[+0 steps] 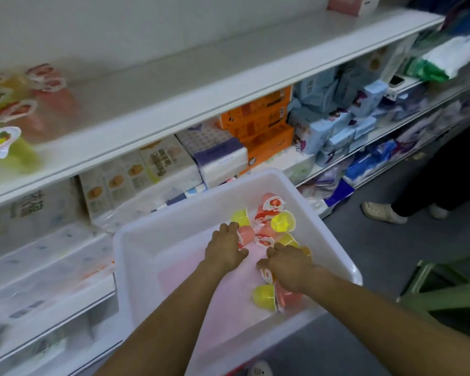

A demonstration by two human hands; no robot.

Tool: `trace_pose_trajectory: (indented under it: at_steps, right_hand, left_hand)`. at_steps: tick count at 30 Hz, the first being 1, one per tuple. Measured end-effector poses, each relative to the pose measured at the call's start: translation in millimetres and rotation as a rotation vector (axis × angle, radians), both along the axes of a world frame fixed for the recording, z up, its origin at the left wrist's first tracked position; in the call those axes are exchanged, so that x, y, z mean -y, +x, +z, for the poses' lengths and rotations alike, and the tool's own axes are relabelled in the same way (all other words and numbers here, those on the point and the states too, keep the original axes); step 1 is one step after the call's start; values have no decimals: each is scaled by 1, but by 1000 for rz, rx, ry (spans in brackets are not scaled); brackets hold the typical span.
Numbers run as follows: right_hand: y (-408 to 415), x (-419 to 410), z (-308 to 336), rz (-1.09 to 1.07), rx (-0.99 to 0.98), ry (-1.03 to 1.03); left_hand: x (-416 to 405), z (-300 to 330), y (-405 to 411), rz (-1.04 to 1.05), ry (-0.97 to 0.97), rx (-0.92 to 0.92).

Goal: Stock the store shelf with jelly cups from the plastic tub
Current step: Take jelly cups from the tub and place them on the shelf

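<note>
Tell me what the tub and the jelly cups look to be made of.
White tub: apparently plastic, smooth and translucent, since pink shows through its floor. Jelly cups: seemingly thin clear plastic, as the yellow and red jelly colours show through their walls, with printed film lids; the lid material itself is unclear.

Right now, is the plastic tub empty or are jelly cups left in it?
Not empty. The plastic tub holds a loose cluster of jelly cups, yellow and pink, lying tipped on its right side.
</note>
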State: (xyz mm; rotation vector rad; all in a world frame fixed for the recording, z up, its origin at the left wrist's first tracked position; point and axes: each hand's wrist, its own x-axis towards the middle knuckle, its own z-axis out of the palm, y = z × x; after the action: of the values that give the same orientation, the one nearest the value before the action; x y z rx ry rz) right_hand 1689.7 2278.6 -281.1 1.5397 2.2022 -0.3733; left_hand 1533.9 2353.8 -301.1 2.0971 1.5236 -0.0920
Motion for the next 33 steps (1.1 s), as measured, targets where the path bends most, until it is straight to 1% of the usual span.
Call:
trace_pose_trajectory:
  at_steps: [2, 6, 9, 12, 15, 16, 18, 20, 23, 25, 27, 29, 33]
  right_hand:
    - [0, -3, -6, 48, 33, 3]
    - [4, -10, -15, 73, 29, 44]
    - [9, -8, -16, 0, -44, 106]
    - [13, -3, -10, -246, -286, 162]
    - [12, -5, 8, -573, -669, 172]
    - [8, -8, 17, -646, -800, 150]
    - [-4, -18, 38, -700, -1000, 141]
    - [-20, -31, 64, -683, -1126, 157]
    - [-51, -60, 107, -600, -1239, 216]
    - [-77, -82, 137, -538, -1302, 269]
    - [-103, -105, 162, -475, -1350, 327]
    - [-129, -128, 183, -420, -1364, 355]
    - [-173, -173, 209, -345, -1325, 402]
  left_hand:
    - [-4, -13, 7, -15, 4, -19]
    - [-13, -25, 14, -102, 131, -124]
    - [-16, -25, 12, -84, 102, -77]
    - [-11, -9, 0, 97, 34, 77]
    - [-3, 15, -24, 277, 17, 273]
    - [0, 25, -34, 315, 25, 329]
    - [5, 46, -53, 370, 55, 411]
    - [9, 68, -71, 409, 97, 460]
    - [12, 104, -97, 449, 182, 522]
    - [11, 130, -116, 471, 237, 531]
    - [10, 155, -134, 483, 298, 497]
    - [9, 176, -153, 496, 375, 465]
    - [7, 210, -185, 543, 485, 487]
